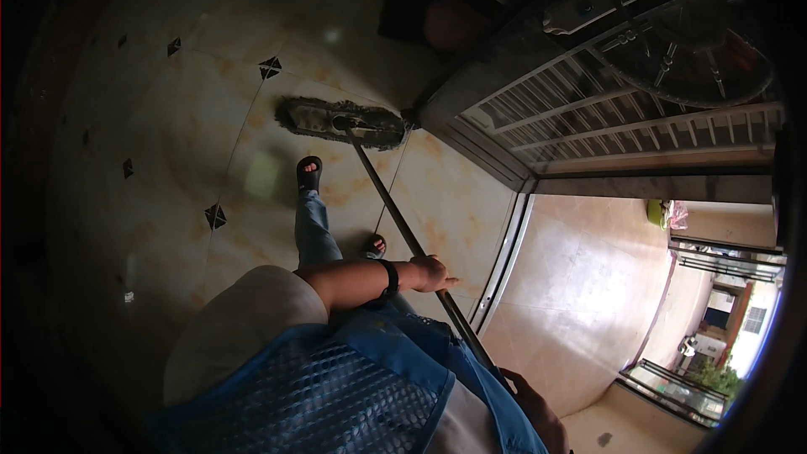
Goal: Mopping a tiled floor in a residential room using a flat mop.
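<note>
A flat dust mop with a long dark handle [387, 197] runs from my hands to the floor. Its wide, fringed grey head [311, 118] lies flat on the tiles, beyond my feet. My left hand [430, 274], with a dark band on the wrist, is closed round the middle of the handle, one finger pointing outward. Nearer my body, my right hand [534, 410] is at the upper end of the handle; it is dim, and its fingers are partly hidden behind the blue mesh vest [336, 387].
My sandalled foot [310, 172] stands close to the mop head. A metal door [588, 109] with bars rises at the right, beside a raised metal threshold [504, 265]. Outside lies a bright tiled porch [580, 286] with a green container [656, 213]. Dark objects stand at the far side.
</note>
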### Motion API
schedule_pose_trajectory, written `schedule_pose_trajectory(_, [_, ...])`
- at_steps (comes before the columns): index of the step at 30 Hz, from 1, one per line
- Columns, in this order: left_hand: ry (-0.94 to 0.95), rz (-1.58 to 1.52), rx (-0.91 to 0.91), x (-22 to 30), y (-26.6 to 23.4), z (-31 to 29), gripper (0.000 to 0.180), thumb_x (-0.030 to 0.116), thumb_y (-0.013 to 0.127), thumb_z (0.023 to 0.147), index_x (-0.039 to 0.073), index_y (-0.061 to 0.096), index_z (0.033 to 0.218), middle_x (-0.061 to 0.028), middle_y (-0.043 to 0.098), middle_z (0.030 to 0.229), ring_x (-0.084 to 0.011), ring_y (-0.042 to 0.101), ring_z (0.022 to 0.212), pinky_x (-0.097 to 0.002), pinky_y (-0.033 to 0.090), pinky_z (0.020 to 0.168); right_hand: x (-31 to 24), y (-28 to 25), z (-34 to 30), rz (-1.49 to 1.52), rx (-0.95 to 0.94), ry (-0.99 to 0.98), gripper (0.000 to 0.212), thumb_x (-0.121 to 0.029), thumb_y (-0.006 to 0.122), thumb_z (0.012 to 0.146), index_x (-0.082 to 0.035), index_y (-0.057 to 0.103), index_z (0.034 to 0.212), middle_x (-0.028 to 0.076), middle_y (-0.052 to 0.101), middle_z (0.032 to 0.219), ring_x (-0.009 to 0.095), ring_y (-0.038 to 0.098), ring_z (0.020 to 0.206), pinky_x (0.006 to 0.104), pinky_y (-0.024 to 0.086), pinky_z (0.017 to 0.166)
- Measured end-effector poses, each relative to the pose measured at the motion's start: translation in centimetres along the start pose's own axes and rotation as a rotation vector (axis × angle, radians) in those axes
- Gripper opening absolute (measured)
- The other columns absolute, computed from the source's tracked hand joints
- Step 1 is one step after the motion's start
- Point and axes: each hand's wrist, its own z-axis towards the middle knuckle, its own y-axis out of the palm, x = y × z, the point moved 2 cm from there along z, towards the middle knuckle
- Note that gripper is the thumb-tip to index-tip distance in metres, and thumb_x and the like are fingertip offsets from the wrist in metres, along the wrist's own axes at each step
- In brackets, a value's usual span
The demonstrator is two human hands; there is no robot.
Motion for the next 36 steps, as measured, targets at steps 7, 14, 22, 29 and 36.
schedule_pose_trajectory(7, [0.089, -0.08, -0.049, 3.7, 2.7, 2.2, 0.054, 0.052, 0.028, 0.091, 0.017, 0.069, 0.09, -0.0121, 0.064, 0.093, -0.0306, 0.052, 0.103, -0.0392, 0.038, 0.093, -0.9, -2.1, -3.6, -0.474, 0.243, 0.233, 0.053, -0.013, 0.06, 0.085, -0.02, 0.038, 0.133, 0.008, 0.064, 0.085, 0.015, 0.061, 0.064, 0.0288, 0.051, 0.058])
schedule_pose_trajectory(14, [-0.039, -0.108, 0.139, 2.3, -0.5, 0.3, 0.051, 0.049, 0.032, 0.091, 0.019, 0.071, 0.079, -0.0125, 0.064, 0.085, -0.0306, 0.061, 0.086, -0.0406, 0.048, 0.078, -3.3, 2.0, -3.5, -1.323, 0.645, -0.1, 0.05, -0.023, 0.066, 0.077, -0.018, 0.049, 0.124, 0.017, 0.064, 0.077, 0.035, 0.063, 0.072, 0.0415, 0.051, 0.063])
schedule_pose_trajectory(22, [-0.137, -0.065, 0.306, -2.4, -4.1, -3.5, 0.032, 0.035, 0.041, 0.086, 0.015, 0.066, 0.081, -0.0077, 0.064, 0.091, -0.0275, 0.058, 0.093, -0.0408, 0.048, 0.078, -8.5, 6.1, -0.5, -1.326, 0.526, -0.111, 0.056, -0.021, 0.069, 0.074, -0.022, 0.048, 0.126, 0.017, 0.065, 0.083, 0.033, 0.064, 0.077, 0.0389, 0.051, 0.068])
schedule_pose_trajectory(29, [-0.216, 0.222, 0.472, -12.0, -7.6, -10.2, 0.015, 0.025, 0.051, 0.081, 0.017, 0.061, 0.088, -0.0026, 0.064, 0.09, -0.0237, 0.058, 0.094, -0.0369, 0.051, 0.073, -11.7, 12.1, 8.1, -1.374, 0.382, -0.211, 0.059, -0.023, 0.063, 0.078, -0.024, 0.039, 0.132, 0.017, 0.065, 0.084, 0.035, 0.063, 0.078, 0.0419, 0.051, 0.069])
schedule_pose_trajectory(36, [-0.513, 0.273, 0.628, -23.1, -11.6, -20.1, 0.014, 0.021, 0.052, 0.081, 0.015, 0.062, 0.09, -0.0017, 0.06, 0.094, -0.0212, 0.056, 0.099, -0.0378, 0.053, 0.069, -16.7, 22.9, 17.7, -1.503, 0.229, -0.301, 0.062, -0.023, 0.056, 0.081, -0.023, 0.028, 0.137, 0.018, 0.064, 0.079, 0.037, 0.062, 0.075, 0.0458, 0.05, 0.067])
